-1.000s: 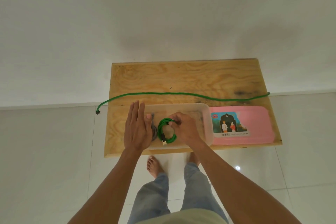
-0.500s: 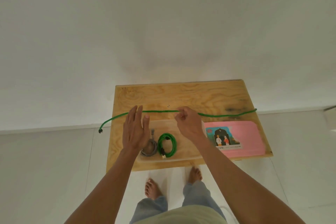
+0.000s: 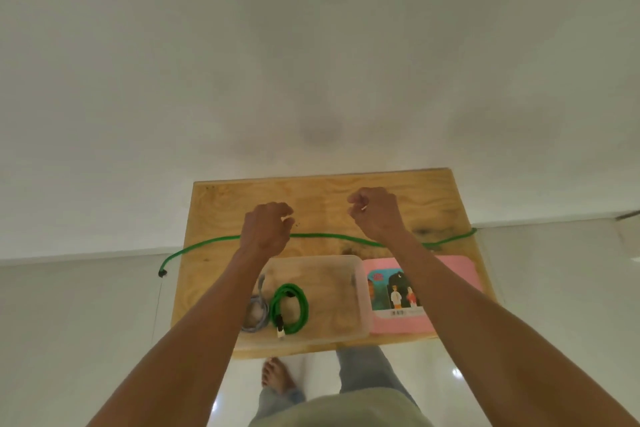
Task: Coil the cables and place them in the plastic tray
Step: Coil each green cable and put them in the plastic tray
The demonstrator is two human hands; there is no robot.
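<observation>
A white wall fills most of my view, meeting a pale tiled floor. Against the wall stands a small plywood table.

Both my arms reach out over the table. My left hand hovers past the tray with its fingers loosely curled; I see nothing in it. My right hand is raised beside it, fingers curled in as well. Something small and pale shows near its fingertips, but I cannot tell whether I am pinching anything.

A long green cable lies stretched across the table from side to side, passing under my hands. Whether either hand touches it I cannot tell. Its left end hangs off the table edge, finishing in a dark plug; its right end runs off the far right edge.

Nearer to me sits the clear plastic tray, close to the front edge. Inside, at its left, lie two coiled cables side by side: a grey coil, partly hidden by my left forearm, and a green coil with a white plug at its near end.

Touching the tray's right side lies a pink lid with a picture label, partly covered by my right forearm.

Below the table I see my bare foot and jeans.
</observation>
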